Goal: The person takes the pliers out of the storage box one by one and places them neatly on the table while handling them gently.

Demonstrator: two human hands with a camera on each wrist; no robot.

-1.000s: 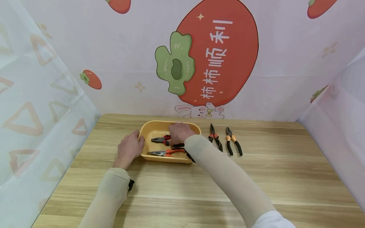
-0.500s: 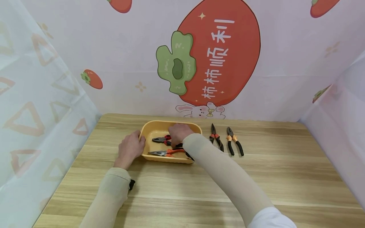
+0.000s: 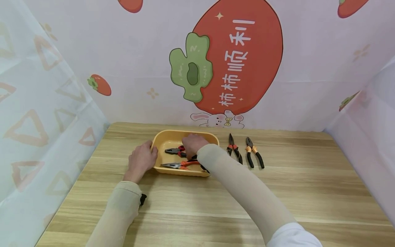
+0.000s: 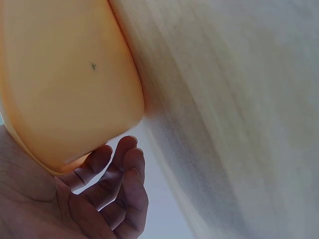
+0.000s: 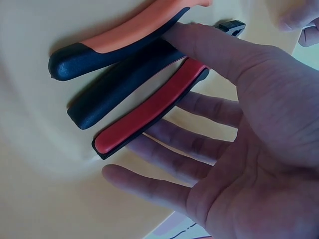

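Observation:
A yellow plastic tub (image 3: 182,172) stands on the wooden table in the head view. My left hand (image 3: 142,160) grips its left end, thumb over the rim and fingers outside, beside the tub wall (image 4: 75,64) in the left wrist view. Inside the tub, my right hand (image 3: 193,144) holds combination pliers (image 3: 172,151) by their red-and-black handles. The right wrist view has the thumb at the black handle (image 5: 124,89) and the fingers behind the red handle (image 5: 149,114). Long-nose pliers (image 3: 174,165) with orange-and-black handles lie alongside, nearer the front wall.
To the right of the tub lie red-and-black long-nose pliers (image 3: 234,149), partly behind the right sleeve, and pliers with yellow-orange and black handles (image 3: 254,152). A printed cloth backdrop (image 3: 139,68) rises behind the wooden table (image 3: 172,212).
The right forearm has shifted very slightly left. Both hands keep their places on the tub and the combination pliers, which have not visibly moved.

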